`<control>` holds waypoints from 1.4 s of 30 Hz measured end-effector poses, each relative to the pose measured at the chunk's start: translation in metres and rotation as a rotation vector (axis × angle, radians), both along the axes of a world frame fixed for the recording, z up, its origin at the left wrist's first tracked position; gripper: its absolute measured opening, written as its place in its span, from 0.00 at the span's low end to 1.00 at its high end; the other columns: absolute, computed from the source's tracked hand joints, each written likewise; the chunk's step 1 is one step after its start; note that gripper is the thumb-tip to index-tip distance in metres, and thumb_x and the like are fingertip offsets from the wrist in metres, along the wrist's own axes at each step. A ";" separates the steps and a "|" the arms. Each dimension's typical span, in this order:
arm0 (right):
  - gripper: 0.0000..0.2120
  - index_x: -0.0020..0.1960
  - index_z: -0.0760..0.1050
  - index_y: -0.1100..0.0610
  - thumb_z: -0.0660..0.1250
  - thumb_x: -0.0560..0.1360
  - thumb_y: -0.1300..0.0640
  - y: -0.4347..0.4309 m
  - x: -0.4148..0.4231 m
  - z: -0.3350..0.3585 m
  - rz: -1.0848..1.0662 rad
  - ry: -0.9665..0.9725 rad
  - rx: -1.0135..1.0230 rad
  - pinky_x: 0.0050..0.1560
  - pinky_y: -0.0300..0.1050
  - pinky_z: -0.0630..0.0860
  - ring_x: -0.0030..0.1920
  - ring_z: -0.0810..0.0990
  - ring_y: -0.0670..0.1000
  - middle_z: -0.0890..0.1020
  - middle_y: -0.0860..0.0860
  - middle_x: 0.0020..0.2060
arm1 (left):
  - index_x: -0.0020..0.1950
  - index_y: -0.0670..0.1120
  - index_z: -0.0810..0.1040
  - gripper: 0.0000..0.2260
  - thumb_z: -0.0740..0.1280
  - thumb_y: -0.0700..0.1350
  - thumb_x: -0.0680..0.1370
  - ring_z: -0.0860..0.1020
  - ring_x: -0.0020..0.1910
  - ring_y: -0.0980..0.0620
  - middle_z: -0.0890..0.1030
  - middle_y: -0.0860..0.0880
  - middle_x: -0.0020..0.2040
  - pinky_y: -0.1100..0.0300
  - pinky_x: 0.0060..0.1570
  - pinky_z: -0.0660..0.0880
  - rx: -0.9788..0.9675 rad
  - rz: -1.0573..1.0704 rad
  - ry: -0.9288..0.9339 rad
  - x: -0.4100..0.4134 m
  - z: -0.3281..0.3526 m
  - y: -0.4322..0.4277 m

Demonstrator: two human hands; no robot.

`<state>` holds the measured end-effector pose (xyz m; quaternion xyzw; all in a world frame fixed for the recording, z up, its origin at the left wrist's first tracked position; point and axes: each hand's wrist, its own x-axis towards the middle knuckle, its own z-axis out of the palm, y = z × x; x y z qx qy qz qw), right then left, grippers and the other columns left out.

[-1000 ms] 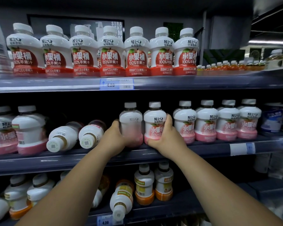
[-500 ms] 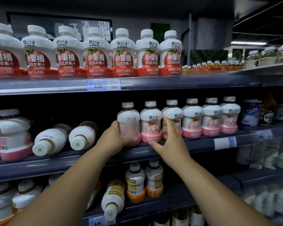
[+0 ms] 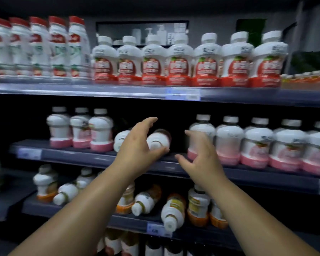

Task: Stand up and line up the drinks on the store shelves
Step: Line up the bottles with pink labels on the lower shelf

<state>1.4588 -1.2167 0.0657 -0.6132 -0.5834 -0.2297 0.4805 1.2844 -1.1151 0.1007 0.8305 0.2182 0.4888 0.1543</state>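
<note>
Head view: my left hand (image 3: 137, 145) is spread wide around the toppled white, pink-based plastic drink bottle (image 3: 158, 140) lying cap-outward on the dark middle shelf (image 3: 81, 157), not yet closed on it. My right hand (image 3: 199, 157), open and empty, hovers at the upright row of matching bottles (image 3: 229, 141). I reckon a loose grab could roll it off the edge, or my right hand could topple that row.

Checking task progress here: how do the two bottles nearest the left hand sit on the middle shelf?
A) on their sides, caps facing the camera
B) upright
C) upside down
A: the left toppled bottle and the right toppled bottle lie sideways, caps outward, by the left hand.
</note>
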 end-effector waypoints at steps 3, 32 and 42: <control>0.30 0.68 0.74 0.56 0.77 0.68 0.53 0.019 -0.019 -0.007 0.032 -0.015 -0.062 0.68 0.30 0.58 0.65 0.71 0.50 0.75 0.51 0.63 | 0.73 0.54 0.66 0.38 0.79 0.53 0.68 0.70 0.65 0.55 0.72 0.54 0.67 0.60 0.62 0.68 -0.008 0.104 0.035 -0.030 -0.014 0.014; 0.20 0.64 0.77 0.56 0.73 0.73 0.54 0.086 -0.071 0.049 -0.357 0.102 -0.051 0.50 0.40 0.67 0.55 0.77 0.53 0.80 0.51 0.56 | 0.63 0.49 0.76 0.17 0.71 0.50 0.75 0.75 0.56 0.48 0.80 0.51 0.55 0.51 0.56 0.72 0.134 -0.073 -0.096 -0.029 0.009 0.131; 0.16 0.63 0.72 0.56 0.68 0.79 0.50 0.108 -0.060 0.061 -0.247 0.304 0.041 0.49 0.41 0.68 0.52 0.78 0.50 0.80 0.51 0.55 | 0.70 0.46 0.70 0.23 0.70 0.50 0.77 0.78 0.58 0.51 0.79 0.49 0.58 0.60 0.58 0.72 -0.319 -0.191 -0.145 -0.002 0.010 0.137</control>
